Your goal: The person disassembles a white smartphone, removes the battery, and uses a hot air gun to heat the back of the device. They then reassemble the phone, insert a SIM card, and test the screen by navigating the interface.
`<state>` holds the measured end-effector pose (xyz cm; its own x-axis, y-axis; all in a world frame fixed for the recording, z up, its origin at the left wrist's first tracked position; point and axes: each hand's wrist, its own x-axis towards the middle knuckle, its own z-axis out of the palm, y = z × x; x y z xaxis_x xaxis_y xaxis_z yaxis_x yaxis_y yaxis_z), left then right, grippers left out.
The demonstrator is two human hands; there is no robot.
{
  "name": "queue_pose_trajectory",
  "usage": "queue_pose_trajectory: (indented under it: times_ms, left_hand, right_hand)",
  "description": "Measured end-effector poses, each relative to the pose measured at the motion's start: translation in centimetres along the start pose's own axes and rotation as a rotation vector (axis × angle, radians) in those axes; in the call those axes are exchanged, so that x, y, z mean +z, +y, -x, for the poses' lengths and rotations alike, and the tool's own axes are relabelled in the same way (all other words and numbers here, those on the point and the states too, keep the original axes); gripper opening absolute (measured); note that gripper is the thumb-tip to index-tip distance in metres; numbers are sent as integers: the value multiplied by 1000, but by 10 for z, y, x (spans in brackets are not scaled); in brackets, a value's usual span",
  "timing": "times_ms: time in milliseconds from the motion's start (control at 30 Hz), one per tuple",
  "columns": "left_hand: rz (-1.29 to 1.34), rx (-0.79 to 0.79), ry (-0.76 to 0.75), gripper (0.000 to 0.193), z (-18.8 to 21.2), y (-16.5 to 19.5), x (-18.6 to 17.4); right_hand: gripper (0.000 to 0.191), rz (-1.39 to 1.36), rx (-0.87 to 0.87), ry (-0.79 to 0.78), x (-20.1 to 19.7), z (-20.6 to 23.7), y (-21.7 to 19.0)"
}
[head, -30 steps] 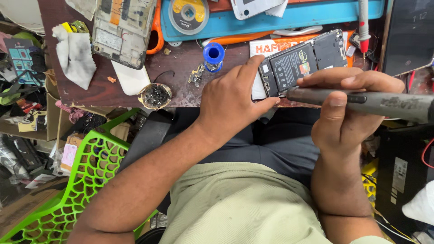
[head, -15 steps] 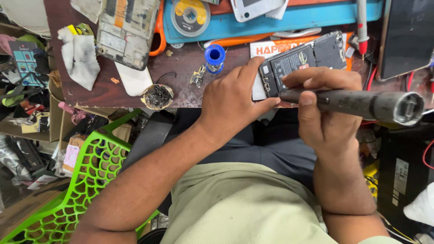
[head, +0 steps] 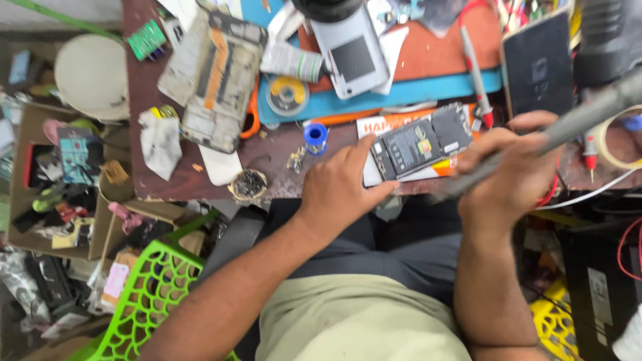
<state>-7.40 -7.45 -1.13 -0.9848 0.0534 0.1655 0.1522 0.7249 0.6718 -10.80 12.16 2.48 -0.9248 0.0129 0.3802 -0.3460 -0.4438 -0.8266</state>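
Cluttered and dark brown, the table (head: 274, 157) fills the upper part of the head view, its near edge running just above the person's lap. On it lie a teal mat (head: 401, 93), an orange mat (head: 435, 47), a stripped phone frame (head: 214, 80), a crumpled white rag (head: 160, 140), a small blue spool (head: 315, 136), a yellow-centred tape roll (head: 286, 95) and a dark tablet (head: 538, 63) at the right. An opened phone (head: 421, 142), back cover off and battery showing, lies tilted at the table's front edge on a white and orange card. The left hand (head: 338, 190) presses on the phone's left end, fingers together and thumb stretched along its lower edge. The right hand (head: 511, 174) has its fingers wrapped tight round a grey pen-shaped tool (head: 568, 124), whose tip sits just below the phone. Below left stand a green lattice chair (head: 150, 294) and boxes of scrap parts on the floor.
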Motion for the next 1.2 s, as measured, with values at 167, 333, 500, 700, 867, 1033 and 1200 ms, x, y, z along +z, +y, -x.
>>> queue_pose_trajectory:
  times_ms: [167,333,500,700,867,1033,1200]
  left_hand:
    - [-29,85,20,79,1,-2,1]
    - [-38,233,79,67,5,-5,2]
    - [-60,307,112,59,8,-6,1]
    - [-60,341,110,55,8,-6,-1]
    - [-43,346,96,53,8,-8,-1]
    - [-29,347,93,52,9,-7,-2]
    - [-42,350,103,51,8,-5,-3]
  right_hand:
    - [51,774,225,-4,-13,-52,-16]
    - [46,1623,18,-218,-8,-106,11]
    - [47,1818,-374,-295,-2,-154,57]
    - [31,1788,-618,-213,8,-149,61]
    - [19,1557,-328,-227,38,-106,55]
    - [27,1538,148,-183,59,-94,59]
    - [18,1405,166,-202,56,-99,53]
